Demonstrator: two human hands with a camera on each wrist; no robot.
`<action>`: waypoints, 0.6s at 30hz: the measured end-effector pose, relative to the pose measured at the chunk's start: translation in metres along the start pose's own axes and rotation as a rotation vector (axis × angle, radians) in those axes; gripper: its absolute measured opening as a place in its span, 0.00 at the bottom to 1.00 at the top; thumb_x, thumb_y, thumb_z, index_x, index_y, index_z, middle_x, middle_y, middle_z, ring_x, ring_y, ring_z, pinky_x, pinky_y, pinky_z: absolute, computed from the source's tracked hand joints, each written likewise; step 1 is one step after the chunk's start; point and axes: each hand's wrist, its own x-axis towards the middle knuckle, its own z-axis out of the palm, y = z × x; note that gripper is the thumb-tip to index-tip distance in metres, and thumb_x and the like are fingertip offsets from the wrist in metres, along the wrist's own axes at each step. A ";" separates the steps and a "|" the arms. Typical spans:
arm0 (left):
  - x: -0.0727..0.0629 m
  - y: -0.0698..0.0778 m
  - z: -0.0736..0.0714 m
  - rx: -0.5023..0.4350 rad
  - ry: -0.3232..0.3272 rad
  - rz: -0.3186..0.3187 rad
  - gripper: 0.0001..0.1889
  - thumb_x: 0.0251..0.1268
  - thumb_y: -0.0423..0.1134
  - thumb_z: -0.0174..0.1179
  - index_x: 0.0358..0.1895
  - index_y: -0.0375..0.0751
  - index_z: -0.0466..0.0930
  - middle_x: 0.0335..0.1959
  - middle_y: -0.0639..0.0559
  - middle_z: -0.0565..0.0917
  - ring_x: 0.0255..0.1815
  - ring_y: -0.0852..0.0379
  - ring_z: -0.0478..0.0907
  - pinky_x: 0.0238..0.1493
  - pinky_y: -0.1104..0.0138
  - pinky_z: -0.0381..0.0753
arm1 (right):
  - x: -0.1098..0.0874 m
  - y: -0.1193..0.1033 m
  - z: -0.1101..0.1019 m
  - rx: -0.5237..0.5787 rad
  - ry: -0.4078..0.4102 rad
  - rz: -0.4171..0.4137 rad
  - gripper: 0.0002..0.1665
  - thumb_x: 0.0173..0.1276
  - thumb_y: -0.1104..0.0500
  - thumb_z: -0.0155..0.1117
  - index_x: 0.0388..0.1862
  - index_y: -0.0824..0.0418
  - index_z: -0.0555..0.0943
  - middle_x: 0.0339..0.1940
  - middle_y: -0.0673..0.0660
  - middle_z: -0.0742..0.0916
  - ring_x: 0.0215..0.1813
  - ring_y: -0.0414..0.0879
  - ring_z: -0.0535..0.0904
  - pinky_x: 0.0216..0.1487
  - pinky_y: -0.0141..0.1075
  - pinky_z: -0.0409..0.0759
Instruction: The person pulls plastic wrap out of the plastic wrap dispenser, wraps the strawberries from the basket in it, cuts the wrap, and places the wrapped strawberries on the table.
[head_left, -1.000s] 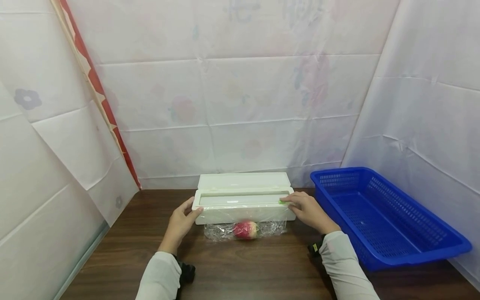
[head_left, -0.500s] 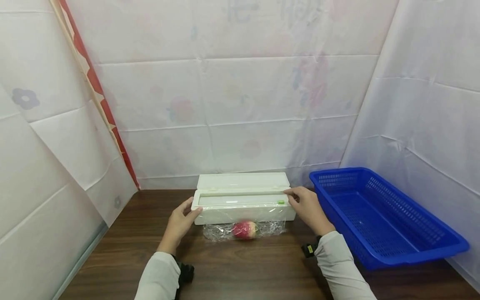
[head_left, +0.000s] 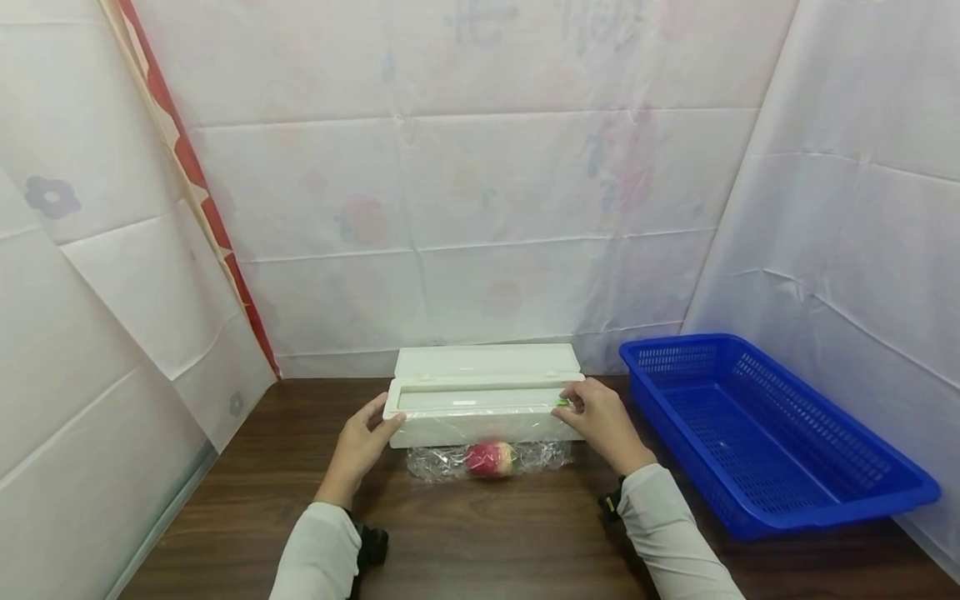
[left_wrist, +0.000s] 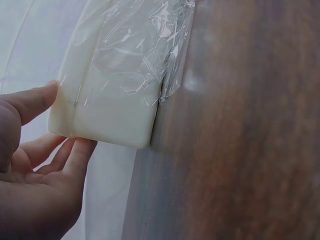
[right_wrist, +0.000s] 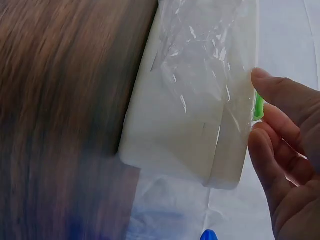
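Note:
A long white cling film dispenser [head_left: 420, 431] lies on the table with its lid [head_left: 487, 361] tipped back. My left hand [head_left: 360, 443] grips its left end, thumb on the front edge and fingers at the end face in the left wrist view. At the right end, my right hand [head_left: 606, 423] pinches the small green slide cutter [right_wrist: 258, 107], its thumb against the dispenser's edge. Clear cling film [head_left: 438, 465] hangs over the front and lies crumpled on the table. Wrapped in it is a red and cream fruit-like piece [head_left: 489, 459], whose exact kind I cannot tell.
A blue perforated plastic basket [head_left: 787, 527] stands on the right of the brown wood-grain table [head_left: 480, 550]. White printed sheets [head_left: 480, 183] form walls behind and on both sides. Each wrist wears a black camera [head_left: 372, 546].
My right hand left the green slide cutter for the dispenser's right end, then came back left onto the cutter. My left hand, the dispenser and the wrapped piece stay in place.

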 end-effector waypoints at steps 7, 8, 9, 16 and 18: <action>0.000 0.000 0.000 -0.007 -0.003 0.005 0.37 0.73 0.47 0.62 0.77 0.34 0.58 0.71 0.32 0.67 0.70 0.36 0.67 0.64 0.47 0.73 | 0.000 -0.001 -0.002 0.004 -0.017 -0.012 0.13 0.56 0.59 0.81 0.35 0.61 0.85 0.31 0.52 0.83 0.34 0.45 0.80 0.37 0.41 0.82; 0.001 0.000 0.000 -0.007 -0.002 0.004 0.37 0.73 0.47 0.62 0.77 0.35 0.58 0.71 0.33 0.68 0.70 0.36 0.67 0.64 0.47 0.72 | 0.000 -0.001 -0.002 0.002 -0.016 -0.018 0.12 0.56 0.59 0.81 0.35 0.61 0.85 0.32 0.53 0.83 0.34 0.46 0.81 0.37 0.41 0.82; 0.001 -0.001 0.000 -0.008 -0.002 0.003 0.37 0.73 0.47 0.62 0.77 0.35 0.58 0.71 0.33 0.68 0.70 0.36 0.67 0.64 0.47 0.72 | 0.000 -0.001 -0.002 0.000 -0.014 -0.025 0.12 0.56 0.59 0.81 0.34 0.61 0.85 0.32 0.53 0.83 0.34 0.46 0.80 0.37 0.41 0.82; 0.003 -0.002 0.000 -0.006 0.001 -0.005 0.37 0.73 0.48 0.61 0.78 0.35 0.57 0.71 0.32 0.68 0.70 0.35 0.67 0.64 0.46 0.72 | -0.001 0.000 0.000 -0.046 0.005 -0.070 0.12 0.58 0.59 0.80 0.35 0.60 0.85 0.31 0.51 0.81 0.32 0.43 0.76 0.34 0.41 0.78; 0.002 -0.002 0.000 -0.003 0.000 -0.006 0.38 0.73 0.48 0.61 0.78 0.36 0.58 0.71 0.32 0.68 0.70 0.36 0.67 0.64 0.46 0.72 | -0.002 0.000 0.001 -0.051 0.009 -0.080 0.11 0.58 0.59 0.79 0.36 0.60 0.84 0.32 0.51 0.82 0.32 0.44 0.77 0.34 0.42 0.79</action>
